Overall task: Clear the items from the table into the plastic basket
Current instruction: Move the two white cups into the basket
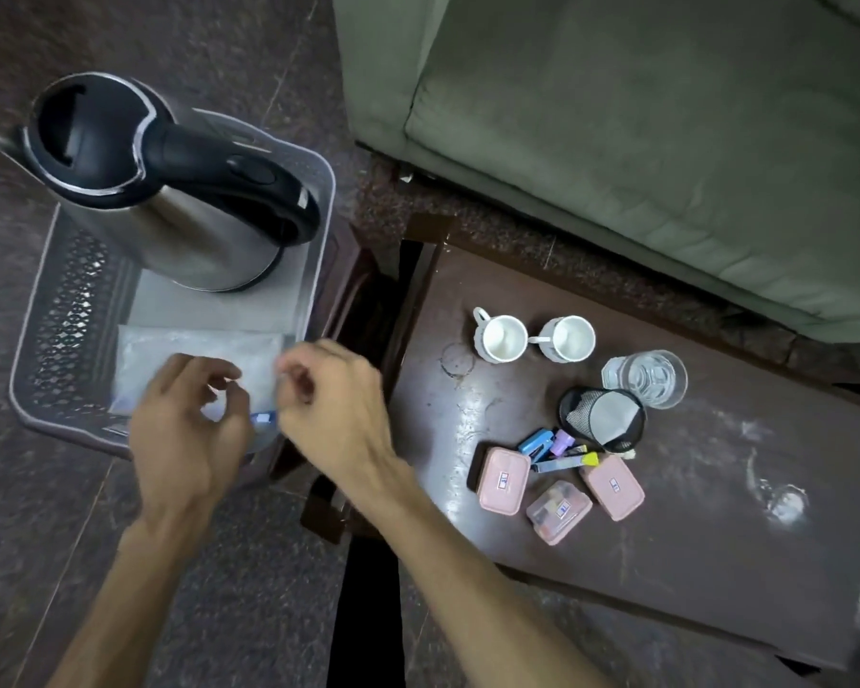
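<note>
A clear plastic bag (199,360) is pinched by the left hand (185,439) and right hand (338,404) inside the plastic basket (41,340), beside the kettle (170,191); 2 mugs (502,337) are left on the bench (716,513).

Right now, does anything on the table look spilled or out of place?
Yes. White powdery smears streak the dark table at its right end, like spilled residue. The black mesh pen holder lies tipped on its side beside the water glass.

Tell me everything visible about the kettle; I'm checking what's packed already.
The electric kettle has a brushed steel body, a black lid and a black curved handle with a switch. It stands upright, lid closed, at the far end of the grey plastic basket, its spout pointing left. No hand touches it; a clear plastic bag lies nearer.
</note>
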Action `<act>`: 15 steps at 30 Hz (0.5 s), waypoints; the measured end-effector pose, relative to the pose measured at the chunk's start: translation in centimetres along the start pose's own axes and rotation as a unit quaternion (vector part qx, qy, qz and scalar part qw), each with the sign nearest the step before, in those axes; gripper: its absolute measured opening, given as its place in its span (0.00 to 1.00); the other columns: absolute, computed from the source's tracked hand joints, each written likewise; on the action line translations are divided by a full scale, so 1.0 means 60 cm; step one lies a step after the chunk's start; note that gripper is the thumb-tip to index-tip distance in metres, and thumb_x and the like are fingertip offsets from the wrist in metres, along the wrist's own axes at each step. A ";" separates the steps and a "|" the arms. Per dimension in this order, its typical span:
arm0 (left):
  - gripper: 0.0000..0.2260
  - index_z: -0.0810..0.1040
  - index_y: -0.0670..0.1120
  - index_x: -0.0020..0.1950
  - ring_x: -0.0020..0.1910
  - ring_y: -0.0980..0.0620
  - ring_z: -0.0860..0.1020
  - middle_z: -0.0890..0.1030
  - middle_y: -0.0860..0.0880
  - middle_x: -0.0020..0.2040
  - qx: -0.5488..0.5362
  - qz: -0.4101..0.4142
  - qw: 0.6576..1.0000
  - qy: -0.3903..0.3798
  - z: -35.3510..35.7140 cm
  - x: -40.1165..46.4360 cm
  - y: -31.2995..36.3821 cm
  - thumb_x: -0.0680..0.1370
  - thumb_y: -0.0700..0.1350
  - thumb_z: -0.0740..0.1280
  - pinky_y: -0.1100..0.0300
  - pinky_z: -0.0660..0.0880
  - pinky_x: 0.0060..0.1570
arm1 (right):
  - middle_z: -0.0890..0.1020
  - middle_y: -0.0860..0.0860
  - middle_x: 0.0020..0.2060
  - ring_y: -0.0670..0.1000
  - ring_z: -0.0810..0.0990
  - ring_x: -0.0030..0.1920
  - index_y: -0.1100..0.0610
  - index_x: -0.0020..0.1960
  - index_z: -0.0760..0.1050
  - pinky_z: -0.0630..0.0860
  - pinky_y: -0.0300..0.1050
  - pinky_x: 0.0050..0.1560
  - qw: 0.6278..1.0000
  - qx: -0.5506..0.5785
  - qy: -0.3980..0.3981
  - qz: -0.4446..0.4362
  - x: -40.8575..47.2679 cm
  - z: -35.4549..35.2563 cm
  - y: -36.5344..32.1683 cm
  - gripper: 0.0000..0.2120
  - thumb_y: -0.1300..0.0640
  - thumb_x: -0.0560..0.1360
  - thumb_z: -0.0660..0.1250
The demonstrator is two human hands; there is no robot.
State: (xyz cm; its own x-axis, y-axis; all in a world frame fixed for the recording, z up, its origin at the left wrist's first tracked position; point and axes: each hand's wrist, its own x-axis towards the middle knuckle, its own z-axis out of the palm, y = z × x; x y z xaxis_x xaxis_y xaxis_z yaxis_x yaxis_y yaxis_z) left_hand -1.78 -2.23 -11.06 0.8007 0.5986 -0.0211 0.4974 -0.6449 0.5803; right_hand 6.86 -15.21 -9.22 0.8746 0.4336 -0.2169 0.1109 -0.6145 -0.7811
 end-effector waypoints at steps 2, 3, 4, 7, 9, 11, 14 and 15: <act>0.07 0.82 0.48 0.48 0.35 0.50 0.76 0.80 0.50 0.44 -0.041 0.005 0.999 -0.010 0.030 -0.026 0.058 0.73 0.42 0.66 0.54 0.75 0.38 | 0.87 0.48 0.44 0.49 0.85 0.42 0.52 0.49 0.86 0.82 0.46 0.48 0.996 0.018 0.059 0.058 -0.008 -0.053 0.039 0.08 0.60 0.72 0.70; 0.07 0.82 0.48 0.48 0.35 0.52 0.75 0.79 0.51 0.44 -0.060 0.013 0.998 -0.025 0.052 -0.039 0.090 0.73 0.42 0.67 0.55 0.74 0.38 | 0.87 0.47 0.43 0.48 0.85 0.42 0.51 0.49 0.86 0.82 0.44 0.48 0.992 0.013 0.084 0.091 -0.011 -0.084 0.066 0.08 0.58 0.73 0.70; 0.07 0.83 0.48 0.50 0.35 0.53 0.75 0.78 0.52 0.43 -0.077 0.026 0.996 -0.044 0.076 -0.051 0.120 0.74 0.42 0.68 0.56 0.74 0.38 | 0.88 0.47 0.41 0.47 0.85 0.41 0.50 0.49 0.86 0.81 0.43 0.47 0.986 -0.005 0.109 0.126 -0.013 -0.114 0.094 0.08 0.57 0.73 0.70; 0.15 0.82 0.51 0.62 0.39 0.45 0.82 0.83 0.50 0.43 -0.071 0.048 0.986 -0.146 0.160 -0.075 0.204 0.76 0.43 0.72 0.54 0.77 0.41 | 0.89 0.50 0.41 0.55 0.86 0.47 0.48 0.55 0.84 0.81 0.46 0.50 0.952 -0.132 0.129 0.244 -0.010 -0.209 0.186 0.11 0.52 0.75 0.69; 0.22 0.74 0.55 0.73 0.46 0.40 0.84 0.86 0.47 0.47 -0.011 0.055 0.973 -0.226 0.224 -0.077 0.254 0.79 0.49 0.69 0.51 0.78 0.45 | 0.88 0.57 0.47 0.63 0.85 0.53 0.48 0.62 0.82 0.80 0.52 0.54 0.930 -0.189 0.092 0.302 -0.004 -0.264 0.242 0.16 0.53 0.75 0.67; 0.26 0.65 0.58 0.78 0.52 0.37 0.84 0.87 0.44 0.50 0.050 0.055 0.954 -0.290 0.282 -0.071 0.292 0.80 0.52 0.66 0.48 0.78 0.51 | 0.86 0.62 0.53 0.66 0.83 0.56 0.50 0.67 0.79 0.79 0.53 0.54 0.915 -0.226 0.051 0.330 0.006 -0.299 0.282 0.20 0.56 0.75 0.67; 0.23 0.68 0.55 0.76 0.54 0.37 0.83 0.86 0.41 0.52 0.115 0.060 0.939 -0.318 0.349 -0.060 0.320 0.81 0.52 0.66 0.48 0.77 0.54 | 0.85 0.62 0.54 0.67 0.83 0.56 0.55 0.67 0.79 0.79 0.53 0.53 0.903 -0.280 -0.001 0.325 0.020 -0.321 0.325 0.22 0.60 0.73 0.67; 0.20 0.71 0.53 0.73 0.54 0.38 0.83 0.86 0.42 0.52 0.129 0.058 0.938 -0.316 0.364 -0.056 0.321 0.82 0.52 0.66 0.49 0.76 0.54 | 0.85 0.62 0.55 0.66 0.83 0.57 0.56 0.67 0.79 0.80 0.53 0.53 0.900 -0.292 -0.018 0.324 0.025 -0.322 0.336 0.22 0.61 0.73 0.67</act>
State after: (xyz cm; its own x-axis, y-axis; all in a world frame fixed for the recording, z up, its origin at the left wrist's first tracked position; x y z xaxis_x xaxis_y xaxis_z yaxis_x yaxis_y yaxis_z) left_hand 12.39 -27.06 -17.60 0.8521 0.1683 -0.4956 0.3930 -0.8312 0.3932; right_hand 19.54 -39.71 -14.00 0.8299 -0.1254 -0.5436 -0.1781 -0.9830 -0.0452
